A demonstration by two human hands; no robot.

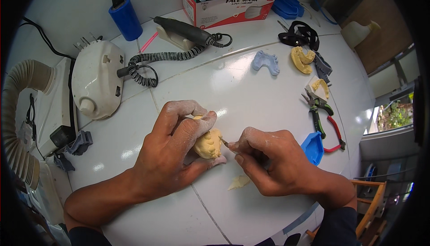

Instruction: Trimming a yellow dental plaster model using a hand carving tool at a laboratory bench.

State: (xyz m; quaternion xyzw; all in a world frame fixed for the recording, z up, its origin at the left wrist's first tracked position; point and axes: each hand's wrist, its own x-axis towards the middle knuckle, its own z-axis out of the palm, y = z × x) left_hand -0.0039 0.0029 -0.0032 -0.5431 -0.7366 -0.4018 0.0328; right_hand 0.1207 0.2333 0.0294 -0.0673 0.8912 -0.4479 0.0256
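While a thin yellow scrap [238, 182] lies nearest us, the yellow dental cast [207, 145], held just beyond, already shows tooth shapes; we judge the work under way but cannot tell what remains. Our left hand [168, 154] curls its fingers around the cast; our right hand [273, 161] pinches a slim tool [225, 144], fingertips nearly together, its tip at the cast's right side. Farther off rests a dark handpiece [183, 32].
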